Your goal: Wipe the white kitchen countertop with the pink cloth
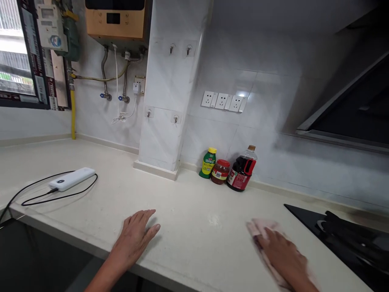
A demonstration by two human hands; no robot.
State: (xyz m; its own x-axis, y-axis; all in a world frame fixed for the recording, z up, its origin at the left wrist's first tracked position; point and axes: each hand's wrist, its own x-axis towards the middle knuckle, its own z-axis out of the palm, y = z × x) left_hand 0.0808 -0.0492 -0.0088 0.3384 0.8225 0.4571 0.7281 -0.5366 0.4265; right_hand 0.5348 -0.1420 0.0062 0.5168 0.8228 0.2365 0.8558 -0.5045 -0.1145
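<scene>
- Pale pink cleaning cloth (263, 232): lies flat on the cream stone countertop (188, 211), near its front edge, just left of the black glass hob (343, 239); its far end shows beyond the fingertips, the rest is hidden under the palm; outline blurred.
- Right hand (282, 255): rests palm down on top of the cloth, fingers extended and laid flat; it presses the cloth rather than pinching it; blur prevents telling whether any finger curls round an edge.
- Left hand (136, 235): lies palm down on the bare countertop, well apart from the cloth; fingers straight and slightly spread, holding nothing.
- White power bank (72, 179): far left on the countertop, with a black cable (57, 196) looping beside it.
- Against the white tiled wall (267, 117), behind and between the hands: green bottle with yellow cap (208, 163), red-lidded jar (220, 172) and dark sauce bottle with red handle (242, 170), standing side by side.
</scene>
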